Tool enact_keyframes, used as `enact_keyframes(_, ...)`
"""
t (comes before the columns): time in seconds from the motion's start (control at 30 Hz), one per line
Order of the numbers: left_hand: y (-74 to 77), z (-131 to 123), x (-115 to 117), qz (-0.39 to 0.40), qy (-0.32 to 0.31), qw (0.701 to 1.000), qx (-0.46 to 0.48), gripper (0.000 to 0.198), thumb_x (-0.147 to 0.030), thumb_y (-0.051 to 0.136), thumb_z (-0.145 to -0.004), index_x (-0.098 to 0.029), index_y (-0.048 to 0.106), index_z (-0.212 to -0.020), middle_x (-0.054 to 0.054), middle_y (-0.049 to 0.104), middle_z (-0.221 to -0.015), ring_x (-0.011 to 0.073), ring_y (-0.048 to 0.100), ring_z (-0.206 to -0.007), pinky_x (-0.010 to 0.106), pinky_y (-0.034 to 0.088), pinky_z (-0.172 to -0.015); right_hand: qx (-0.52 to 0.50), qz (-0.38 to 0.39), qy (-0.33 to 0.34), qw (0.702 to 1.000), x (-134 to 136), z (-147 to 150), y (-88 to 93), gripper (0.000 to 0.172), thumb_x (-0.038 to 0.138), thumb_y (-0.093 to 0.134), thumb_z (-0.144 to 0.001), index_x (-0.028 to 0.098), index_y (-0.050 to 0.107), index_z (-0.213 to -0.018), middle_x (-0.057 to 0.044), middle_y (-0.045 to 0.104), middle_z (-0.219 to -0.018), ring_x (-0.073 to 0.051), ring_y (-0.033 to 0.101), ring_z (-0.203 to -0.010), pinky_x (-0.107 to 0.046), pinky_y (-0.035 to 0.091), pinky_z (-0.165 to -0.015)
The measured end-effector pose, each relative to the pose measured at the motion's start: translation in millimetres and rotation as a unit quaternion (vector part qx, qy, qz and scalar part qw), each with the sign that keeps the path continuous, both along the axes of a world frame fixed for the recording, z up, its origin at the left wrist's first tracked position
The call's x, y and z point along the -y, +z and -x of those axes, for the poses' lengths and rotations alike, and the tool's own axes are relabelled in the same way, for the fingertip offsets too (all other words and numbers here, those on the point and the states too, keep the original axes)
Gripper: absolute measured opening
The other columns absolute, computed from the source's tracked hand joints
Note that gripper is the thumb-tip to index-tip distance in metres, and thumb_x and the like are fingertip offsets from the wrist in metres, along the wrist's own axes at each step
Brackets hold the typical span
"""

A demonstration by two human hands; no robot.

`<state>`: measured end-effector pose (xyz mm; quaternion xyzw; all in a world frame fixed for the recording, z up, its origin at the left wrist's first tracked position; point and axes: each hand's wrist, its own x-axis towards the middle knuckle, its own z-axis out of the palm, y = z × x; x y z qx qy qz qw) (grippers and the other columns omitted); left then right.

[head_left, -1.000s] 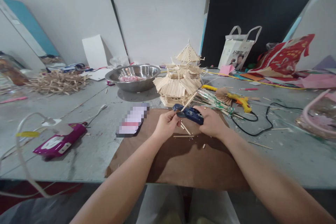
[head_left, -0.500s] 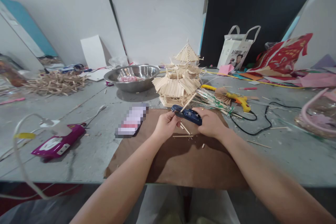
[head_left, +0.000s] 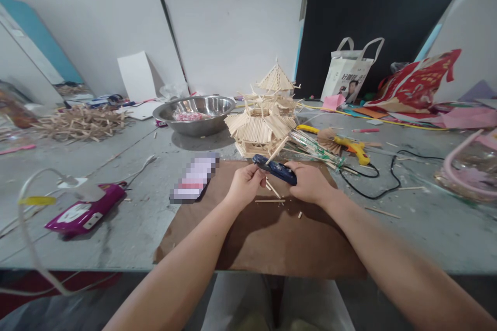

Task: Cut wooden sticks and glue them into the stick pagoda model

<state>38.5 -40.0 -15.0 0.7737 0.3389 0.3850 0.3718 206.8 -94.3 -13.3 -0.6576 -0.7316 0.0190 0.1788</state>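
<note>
forearms (head_left: 190, 248) converging, right hand (head_left: 309, 182) around blue tool (head_left: 281, 171)

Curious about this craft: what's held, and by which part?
The right hand grips the blue tool by its right end; what the left hand holds is unclear.

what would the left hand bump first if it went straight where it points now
The left hand would likely meet the dark blue tool first, right beside it and gripped by the right hand; the stick model seems to stand beyond, depth unclear.
</note>
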Motion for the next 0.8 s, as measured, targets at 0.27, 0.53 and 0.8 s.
enact_keyframes(0.27,-0.4,-1.2,-1.1,-0.024,0.019,0.999,-0.023,0.032,-0.031,0.039,-0.078,-0.014,0.047,-0.051,-0.003,0.047,-0.046,0.0062,0.041,-0.044,0.018,0.031,-0.047,0.045,0.015,-0.031,0.998,2.4,4.4,4.7,0.028,0.025,0.045,-0.062,0.020,0.052,-0.088,-0.004,0.064,-0.086,-0.020,0.058,-0.078,-0.027,0.038,-0.065)
enact_keyframes(0.53,-5.9,-2.7,-1.9,-0.079,0.056,0.995,-0.029,0.026,-0.035,0.039,-0.078,-0.015,0.053,-0.069,-0.004,0.046,-0.048,0.0078,0.042,-0.048,0.018,0.032,-0.049,0.050,0.016,-0.061,0.997,2.6,8.2,4.3,0.026,0.029,0.042,-0.065,0.020,0.054,-0.086,-0.005,0.064,-0.079,-0.022,0.059,-0.075,-0.028,0.038,-0.061)
enact_keyframes(0.8,-2.7,-2.9,1.4,-0.095,0.082,0.990,-0.057,0.030,-0.036,0.037,-0.079,-0.015,0.051,-0.062,-0.005,0.037,-0.046,0.0071,0.036,-0.045,0.017,0.028,-0.047,0.046,0.036,-0.064,0.996,1.6,9.7,4.2,0.031,0.029,0.046,-0.064,0.019,0.054,-0.092,-0.007,0.064,-0.084,-0.022,0.059,-0.078,-0.029,0.040,-0.065)
